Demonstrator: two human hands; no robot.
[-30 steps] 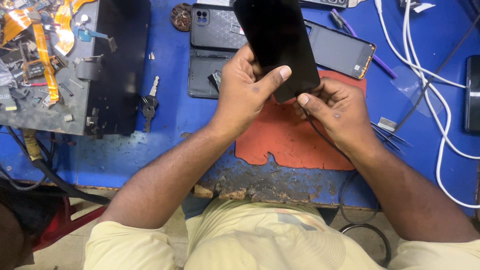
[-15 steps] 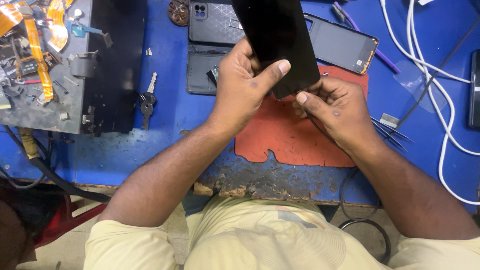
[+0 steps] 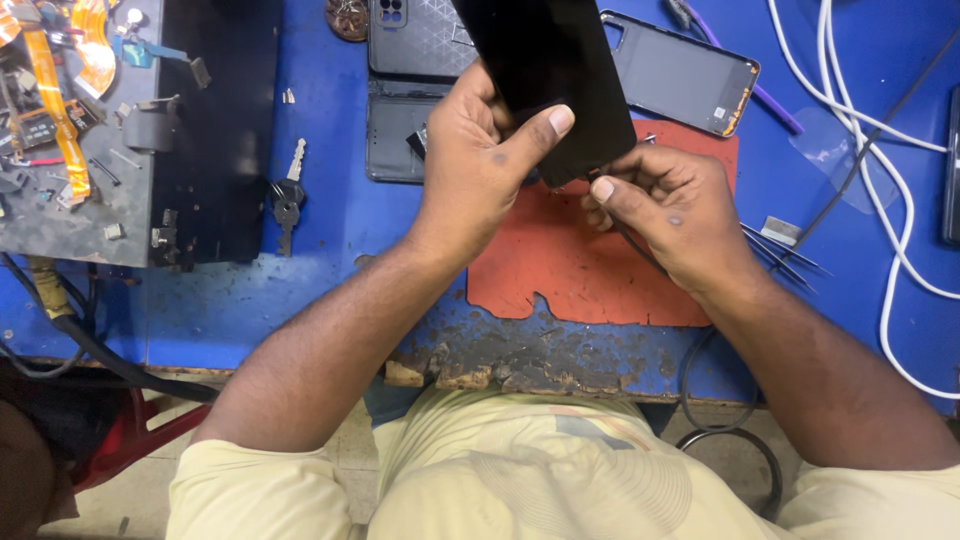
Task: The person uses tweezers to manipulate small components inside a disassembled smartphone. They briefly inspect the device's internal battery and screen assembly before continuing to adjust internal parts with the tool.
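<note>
Left hand [image 3: 480, 160] grips black phone [image 3: 560, 70] by its lower edge, thumb across the face. Right hand [image 3: 670, 215] pinches a thin tool at the phone's bottom corner. Below: orange mat [image 3: 560, 270] on blue bench [image 3: 330, 270]; keys [image 3: 287, 200] lie left.

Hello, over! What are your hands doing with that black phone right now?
Left hand grips black phone, thumb across it. Right hand pinches its lower corner, over the orange mat. Nothing in the way; tweezers lie aside.

Light: bright, coming from above | Shadows: soft, lying under the hands | Glare: none showing | Focus: sharp, edges bending a little
</note>
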